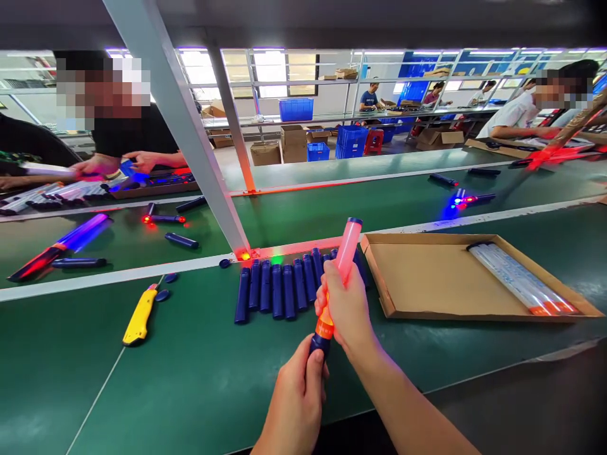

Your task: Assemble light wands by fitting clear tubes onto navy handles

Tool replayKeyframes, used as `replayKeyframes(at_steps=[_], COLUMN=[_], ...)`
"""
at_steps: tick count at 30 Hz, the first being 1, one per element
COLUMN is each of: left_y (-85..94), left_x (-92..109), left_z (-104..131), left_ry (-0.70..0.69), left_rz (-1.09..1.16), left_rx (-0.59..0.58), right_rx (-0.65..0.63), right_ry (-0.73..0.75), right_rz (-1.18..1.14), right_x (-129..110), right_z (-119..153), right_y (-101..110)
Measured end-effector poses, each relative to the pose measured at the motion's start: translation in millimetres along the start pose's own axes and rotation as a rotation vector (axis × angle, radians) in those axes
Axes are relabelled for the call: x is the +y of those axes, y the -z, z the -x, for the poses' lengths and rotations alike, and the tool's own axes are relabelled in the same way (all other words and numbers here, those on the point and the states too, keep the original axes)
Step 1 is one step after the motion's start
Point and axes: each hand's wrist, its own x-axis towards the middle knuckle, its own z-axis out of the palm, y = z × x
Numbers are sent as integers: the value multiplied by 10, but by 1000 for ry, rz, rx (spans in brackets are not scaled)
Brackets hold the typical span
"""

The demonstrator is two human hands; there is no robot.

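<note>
A light wand (349, 237) glows red, tilted up and away from me above the green bench. My left hand (303, 379) is closed around its dark blue handle at the lower end. My right hand (345, 303) wraps the clear tube above the orange collar (324, 328). Part of the tube is hidden by my right fingers. Just beyond my hands lies a row of several dark blue handles (277, 291), side by side. A few of them are partly covered by my right hand and the wand.
An open cardboard tray (427, 278) with several clear tubes (521, 278) stands right. A yellow utility knife (141, 316) lies left, near dark blue caps (162, 295). A white post (190, 126) rises ahead. Beyond the white rail, handles and lit wands (85, 232) lie on the belt; co-workers sit across.
</note>
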Motion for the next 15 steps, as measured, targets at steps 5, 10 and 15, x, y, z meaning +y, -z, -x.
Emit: replayKeyframes(at_steps=[5,10,15], left_y=[57,164,142], left_x=[118,179,150], left_z=[21,39,35], left_ry=[242,411,393], left_rz=[484,945,1015], left_rx=[-226,-636,-693], right_rx=[-273,-437,-429], right_ry=[-147,-232,-174], right_rz=[-169,-413,-430], right_x=[-136,-277,-253], right_z=[-113,-213,-179], right_y=[113,127,32])
